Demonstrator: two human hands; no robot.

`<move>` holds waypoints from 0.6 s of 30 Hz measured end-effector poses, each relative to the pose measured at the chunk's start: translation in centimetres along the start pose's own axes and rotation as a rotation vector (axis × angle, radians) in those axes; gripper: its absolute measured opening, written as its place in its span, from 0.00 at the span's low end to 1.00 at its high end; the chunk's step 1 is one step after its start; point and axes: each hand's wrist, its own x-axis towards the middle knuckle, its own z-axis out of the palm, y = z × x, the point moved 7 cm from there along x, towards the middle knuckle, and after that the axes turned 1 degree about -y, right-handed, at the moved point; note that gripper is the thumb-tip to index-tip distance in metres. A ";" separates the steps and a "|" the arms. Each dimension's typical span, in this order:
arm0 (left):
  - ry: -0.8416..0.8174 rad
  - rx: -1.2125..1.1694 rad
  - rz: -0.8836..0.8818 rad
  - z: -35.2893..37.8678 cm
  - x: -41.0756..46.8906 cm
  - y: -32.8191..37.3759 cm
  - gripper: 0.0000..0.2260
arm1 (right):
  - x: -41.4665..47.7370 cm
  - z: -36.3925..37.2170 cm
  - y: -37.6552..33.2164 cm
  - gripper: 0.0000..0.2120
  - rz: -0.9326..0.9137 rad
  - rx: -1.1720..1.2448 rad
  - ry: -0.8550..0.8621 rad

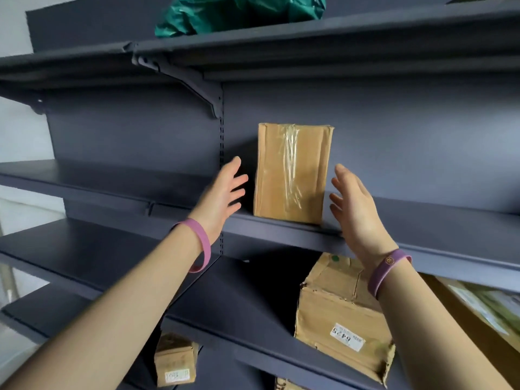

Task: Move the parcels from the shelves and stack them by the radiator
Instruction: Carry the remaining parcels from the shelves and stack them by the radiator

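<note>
the upright taped parcel [292,173] stands on the shelf [422,237] between both hands, left hand [222,197] and right hand [357,209], fingers spread wide, neither touching it.

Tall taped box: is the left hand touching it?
Apart. The head view shows a dark strip of shelving between the fingertips of the left hand and the left side of the tall taped box.

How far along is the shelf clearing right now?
Done: unconfirmed; neither radiator nor stack is in view. In hand: the left hand and right hand, fingers straight, flank the upright taped parcel on the middle shelf, not gripping it. Left: that parcel, the labelled box below, a small box lower down and the green bag on top.
</note>
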 end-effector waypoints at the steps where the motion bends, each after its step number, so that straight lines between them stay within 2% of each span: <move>1: -0.007 -0.022 -0.008 0.7 1.3 -0.2 0.28 | 1.0 0.1 0.1 0.26 0.015 0.005 -0.001; 5: -0.063 -0.165 -0.073 3.6 5.0 -1.7 0.30 | 3.8 1.4 1.3 0.33 0.138 0.111 -0.050; 9: -0.124 -0.141 -0.076 4.8 6.4 -2.4 0.29 | 5.1 2.1 2.7 0.39 0.209 0.002 -0.061; 18: -0.207 -0.167 -0.056 3.3 3.2 -1.6 0.29 | 1.3 3.5 0.9 0.41 0.201 -0.009 -0.028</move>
